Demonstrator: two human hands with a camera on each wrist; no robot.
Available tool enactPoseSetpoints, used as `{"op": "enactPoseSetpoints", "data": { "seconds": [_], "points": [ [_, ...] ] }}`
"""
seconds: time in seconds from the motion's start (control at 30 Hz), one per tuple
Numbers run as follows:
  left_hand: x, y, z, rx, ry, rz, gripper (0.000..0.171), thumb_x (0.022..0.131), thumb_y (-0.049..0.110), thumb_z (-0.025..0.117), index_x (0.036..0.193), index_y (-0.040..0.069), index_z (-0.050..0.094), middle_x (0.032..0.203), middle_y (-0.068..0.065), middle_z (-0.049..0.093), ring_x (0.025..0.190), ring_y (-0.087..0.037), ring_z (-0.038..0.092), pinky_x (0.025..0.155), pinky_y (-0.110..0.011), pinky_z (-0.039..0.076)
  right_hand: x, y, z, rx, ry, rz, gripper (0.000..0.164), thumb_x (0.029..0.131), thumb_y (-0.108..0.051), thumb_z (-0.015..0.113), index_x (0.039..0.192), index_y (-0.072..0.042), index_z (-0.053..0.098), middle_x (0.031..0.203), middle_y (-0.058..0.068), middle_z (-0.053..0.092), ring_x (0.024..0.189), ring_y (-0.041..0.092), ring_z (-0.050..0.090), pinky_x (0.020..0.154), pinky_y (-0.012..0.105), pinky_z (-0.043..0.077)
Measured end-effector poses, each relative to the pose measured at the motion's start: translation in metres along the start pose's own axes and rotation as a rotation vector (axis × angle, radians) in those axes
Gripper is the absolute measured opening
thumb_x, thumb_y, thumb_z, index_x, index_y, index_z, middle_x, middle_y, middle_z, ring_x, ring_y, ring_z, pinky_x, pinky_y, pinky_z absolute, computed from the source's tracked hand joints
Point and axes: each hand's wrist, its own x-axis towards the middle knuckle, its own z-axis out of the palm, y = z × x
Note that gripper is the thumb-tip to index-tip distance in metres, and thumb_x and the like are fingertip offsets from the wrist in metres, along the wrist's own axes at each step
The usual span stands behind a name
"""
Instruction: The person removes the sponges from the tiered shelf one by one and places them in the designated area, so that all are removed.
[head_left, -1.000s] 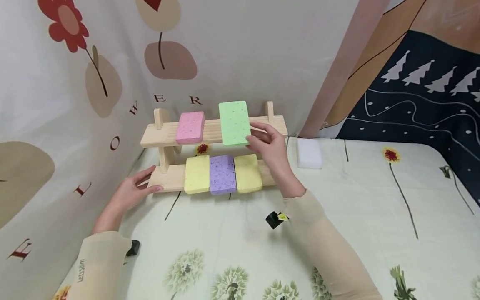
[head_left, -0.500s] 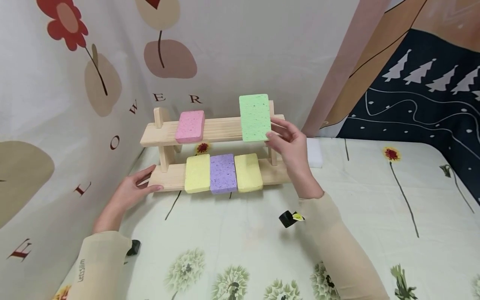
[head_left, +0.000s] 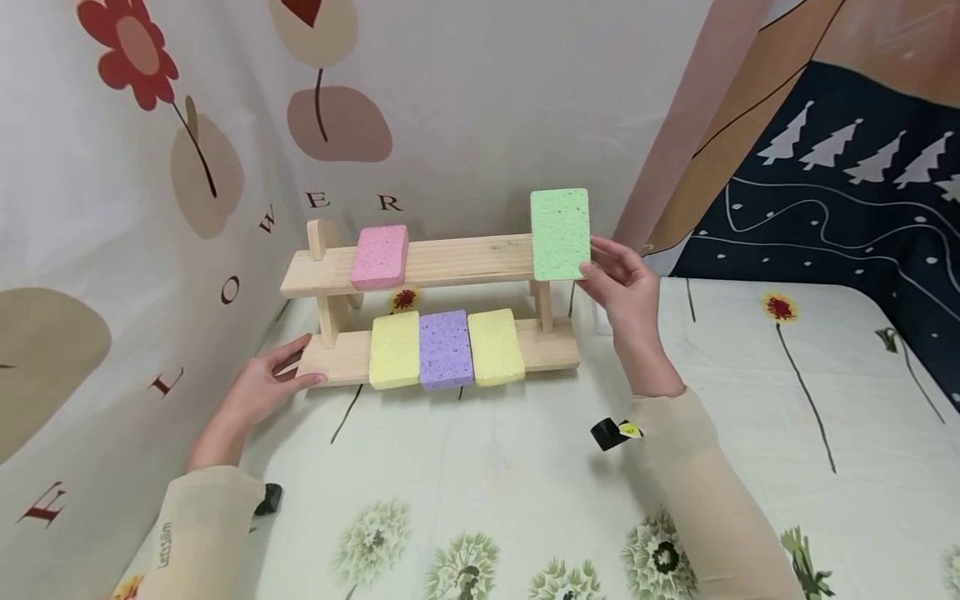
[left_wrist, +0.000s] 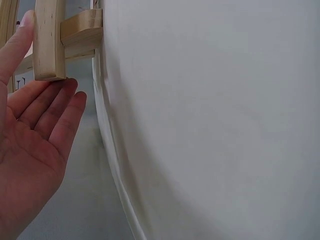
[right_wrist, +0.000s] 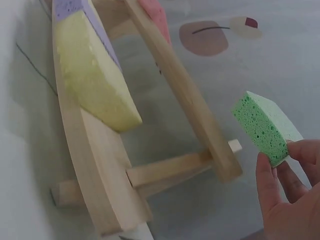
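Observation:
A light green sponge (head_left: 560, 234) stands upright in my right hand (head_left: 628, 292), pinched by its lower right side between thumb and fingers. In the head view it covers the right end of the upper board of a two-tier wooden shelf (head_left: 468, 260); the right wrist view shows it out beyond that end. My left hand (head_left: 262, 383) holds the left end of the lower board, thumb on its front and fingers at the end face. A pink sponge (head_left: 380, 256) leans on the upper tier. Along the lower tier sit a yellow sponge (head_left: 395, 350), a purple sponge (head_left: 446, 349) and another yellow sponge (head_left: 496, 347).
A white block, mostly hidden, lies behind the right hand. Floral cloth (head_left: 480, 467) covers the table, and a printed curtain (head_left: 480, 108) hangs close behind the shelf. A wooden peg (head_left: 317, 240) rises at the upper tier's left end.
My right hand has carried the green sponge rightward from the upper tier's middle to its right end. The left hand has stayed at the lower board.

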Motion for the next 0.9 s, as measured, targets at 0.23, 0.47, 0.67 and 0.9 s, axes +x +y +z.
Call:
{"op": "enactPoseSetpoints", "data": {
  "seconds": [0.23,0.47,0.67,0.9],
  "points": [
    [-0.002,-0.001,0.000,-0.014,0.004,0.015,0.086,0.091,0.036,0.073,0.157,0.006,0.027,0.162,-0.023,0.027,0.138,-0.047,0.044,0.103,-0.043,0.047,0.003,0.000,-0.023,0.004,0.066,0.053,0.041,0.092,-0.003,0.070,0.131,-0.014,0.065,0.122,0.001,0.069,0.101,0.008,0.069,0.085,0.019,0.059],
    [-0.002,0.000,0.000,-0.010,0.003,0.011,0.087,0.091,0.037,0.073,0.158,0.006,0.026,0.162,-0.023,0.027,0.139,-0.048,0.043,0.106,-0.048,0.043,0.005,0.003,-0.050,0.125,0.111,0.118,0.045,0.090,0.003,0.069,0.133,-0.010,0.063,0.111,-0.004,0.071,0.097,0.007,0.070,0.083,0.023,0.059],
    [-0.002,0.000,0.000,-0.009,0.003,0.016,0.086,0.092,0.036,0.073,0.158,0.006,0.026,0.161,-0.023,0.027,0.139,-0.047,0.043,0.105,-0.046,0.044,0.006,0.003,-0.074,0.192,0.131,0.163,0.052,0.089,0.004,0.070,0.138,-0.007,0.058,0.104,-0.007,0.073,0.087,0.006,0.073,0.078,0.022,0.061],
    [-0.002,0.000,0.000,-0.006,0.008,0.023,0.085,0.092,0.035,0.073,0.157,0.006,0.027,0.161,-0.023,0.028,0.138,-0.047,0.044,0.105,-0.045,0.045,0.008,0.005,-0.096,0.189,0.188,0.222,0.055,0.088,0.002,0.072,0.139,-0.013,0.059,0.106,-0.007,0.069,0.088,0.005,0.073,0.076,0.020,0.061]
  ]
}}
